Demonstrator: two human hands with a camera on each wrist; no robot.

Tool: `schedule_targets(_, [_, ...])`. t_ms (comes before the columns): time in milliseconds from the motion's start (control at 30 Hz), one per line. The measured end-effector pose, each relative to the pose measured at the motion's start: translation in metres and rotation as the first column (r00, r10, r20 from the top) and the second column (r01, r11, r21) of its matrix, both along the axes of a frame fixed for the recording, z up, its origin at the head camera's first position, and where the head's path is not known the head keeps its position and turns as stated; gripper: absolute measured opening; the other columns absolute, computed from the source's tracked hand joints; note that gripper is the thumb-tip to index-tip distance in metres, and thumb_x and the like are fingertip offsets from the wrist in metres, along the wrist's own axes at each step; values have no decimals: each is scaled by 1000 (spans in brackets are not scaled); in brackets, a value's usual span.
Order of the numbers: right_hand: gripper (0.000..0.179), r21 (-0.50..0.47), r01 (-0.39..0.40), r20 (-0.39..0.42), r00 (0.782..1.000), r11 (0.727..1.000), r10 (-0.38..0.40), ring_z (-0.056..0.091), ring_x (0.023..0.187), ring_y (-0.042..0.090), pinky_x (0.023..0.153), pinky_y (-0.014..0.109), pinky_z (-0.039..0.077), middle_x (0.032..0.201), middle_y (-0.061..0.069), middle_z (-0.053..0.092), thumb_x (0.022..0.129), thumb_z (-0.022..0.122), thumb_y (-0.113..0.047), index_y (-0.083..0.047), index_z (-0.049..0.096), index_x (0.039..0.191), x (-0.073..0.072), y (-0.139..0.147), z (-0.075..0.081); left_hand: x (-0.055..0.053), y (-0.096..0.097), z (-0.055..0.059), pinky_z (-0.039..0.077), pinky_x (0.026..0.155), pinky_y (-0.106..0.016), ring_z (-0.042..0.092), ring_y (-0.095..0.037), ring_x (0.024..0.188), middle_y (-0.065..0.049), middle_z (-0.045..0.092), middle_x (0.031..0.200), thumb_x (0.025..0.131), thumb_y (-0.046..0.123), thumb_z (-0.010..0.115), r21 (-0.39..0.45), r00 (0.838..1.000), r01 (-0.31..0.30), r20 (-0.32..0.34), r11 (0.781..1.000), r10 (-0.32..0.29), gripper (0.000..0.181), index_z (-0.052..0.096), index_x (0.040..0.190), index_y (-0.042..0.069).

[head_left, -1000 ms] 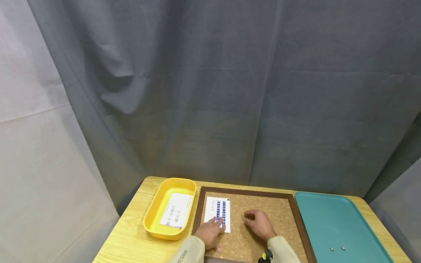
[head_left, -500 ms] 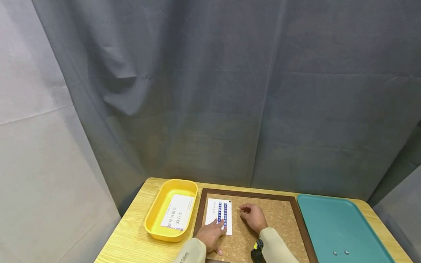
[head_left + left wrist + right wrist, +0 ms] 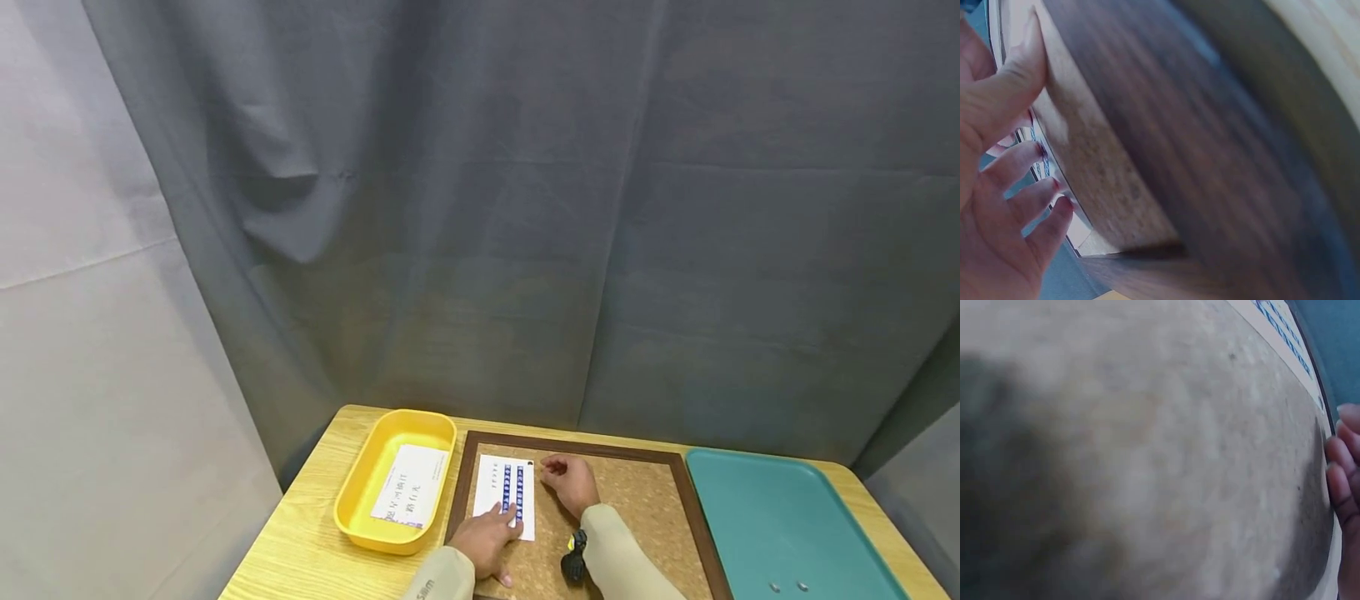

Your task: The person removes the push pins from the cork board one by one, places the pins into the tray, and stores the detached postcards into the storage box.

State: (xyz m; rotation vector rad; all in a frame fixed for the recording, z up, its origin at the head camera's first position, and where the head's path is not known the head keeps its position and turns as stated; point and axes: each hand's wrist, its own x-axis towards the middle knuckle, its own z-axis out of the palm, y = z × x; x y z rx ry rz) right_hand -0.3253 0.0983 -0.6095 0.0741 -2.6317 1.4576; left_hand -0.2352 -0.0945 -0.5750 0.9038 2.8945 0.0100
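Note:
A white card [image 3: 487, 487] printed with blue bands and dark characters lies on the framed cork board [image 3: 622, 508]. My left hand [image 3: 483, 540] rests on its lower part, fingers spread. The left wrist view shows the fingertips [image 3: 1063, 203] of that hand at the card and the thumb over the cork. Just right of the card's upper right corner, where a small dark spot sits, is my right hand [image 3: 572, 483], its fingers bent and the thumb close to the index finger. Whether it pinches something small I cannot tell. The right wrist view has only its fingers [image 3: 1338, 481] at the edge.
Left of the board stands a yellow tray [image 3: 352, 475] with a white handwritten card [image 3: 412, 483] in it. On the right, a teal tray [image 3: 780, 508] bears two small silvery pieces [image 3: 802, 587]. A grey curtain [image 3: 480, 250] hangs behind the wooden table [image 3: 292, 533].
My right hand has moved away from me and left, from over the cork to beside the card's upper right corner. The left hand has stayed on the card.

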Motion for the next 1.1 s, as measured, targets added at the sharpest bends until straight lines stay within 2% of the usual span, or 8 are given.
schedule_targets(233, [15,3,-19,6,1000,1000,19,58,73,13,65,29,49,81,1,66,81,73,2,-1,72,95,-12,-5,-1,-1,-1,-2,49,93,-34,47,-22,131,1,48,145,54,48,83,-21,1000,-1,-20,1000,0,84,60,132,25])
schedule_targets(400, [10,-1,-28,7,1000,1000,28,60,72,13,66,31,50,80,3,68,82,72,1,-1,72,92,-17,-9,1,-2,-1,-8,49,92,-32,47,-20,130,3,49,144,52,50,82,-31,998,19,-59,999,-20,86,60,132,27])
schedule_targets(533, [9,19,-19,18,1000,1000,18,60,72,14,66,33,50,80,2,68,82,72,1,-2,73,91,-21,-11,0,-3,0,-9,48,93,-31,47,-20,130,3,49,144,52,52,82,-42,997,31,-75,999,-34,86,60,131,27])
schedule_targets(833, [9,64,12,59,998,998,-16,56,71,16,65,32,47,78,2,66,82,71,2,-4,72,88,-34,-18,-3,-5,1,-4,47,97,-34,43,-21,134,3,45,148,54,48,83,-13,1000,-12,-3,1000,12,87,57,136,28])
schedule_targets(1000, [11,75,19,109,994,997,-27,56,74,17,68,33,47,80,2,64,84,70,2,-5,72,91,-39,-25,-2,-3,-1,-5,45,99,-33,43,-21,134,2,45,148,54,48,82,-3,1000,-22,-16,1000,22,87,57,136,29])
schedule_targets(1100, [10,109,8,112,994,994,-20,55,74,17,68,34,47,79,1,63,84,70,2,-7,72,89,-42,-29,-2,-2,-3,-6,46,98,-32,45,-21,133,2,46,147,53,49,83,-1,999,-14,-39,1000,14,87,58,134,28])
